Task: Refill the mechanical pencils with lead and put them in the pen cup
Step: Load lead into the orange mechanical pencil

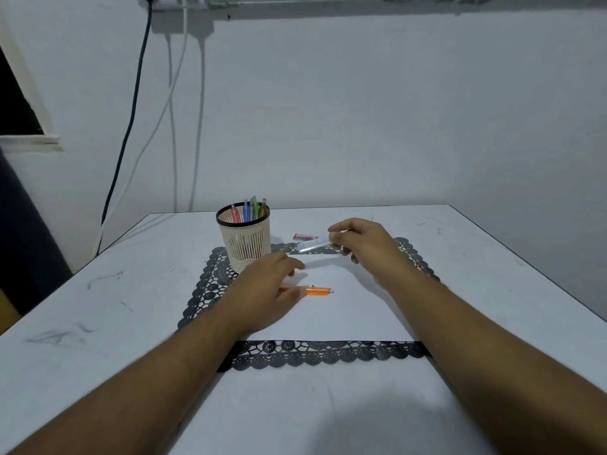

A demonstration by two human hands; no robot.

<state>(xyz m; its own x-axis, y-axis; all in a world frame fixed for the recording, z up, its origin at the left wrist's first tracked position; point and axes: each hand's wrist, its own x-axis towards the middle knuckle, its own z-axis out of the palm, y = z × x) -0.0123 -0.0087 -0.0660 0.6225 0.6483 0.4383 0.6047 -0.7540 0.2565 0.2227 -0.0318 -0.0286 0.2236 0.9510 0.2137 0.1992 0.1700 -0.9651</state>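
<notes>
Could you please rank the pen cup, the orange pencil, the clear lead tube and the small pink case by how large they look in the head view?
1. Pen cup
2. Orange pencil, partly hidden under the left hand
3. Lead tube, partly hidden in the right hand; unsure against the pencil
4. Pink case

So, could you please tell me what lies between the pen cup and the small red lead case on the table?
In the head view, nothing stands between the pen cup and the red lead case: only the black lace mat's edge and bare white table.
</notes>
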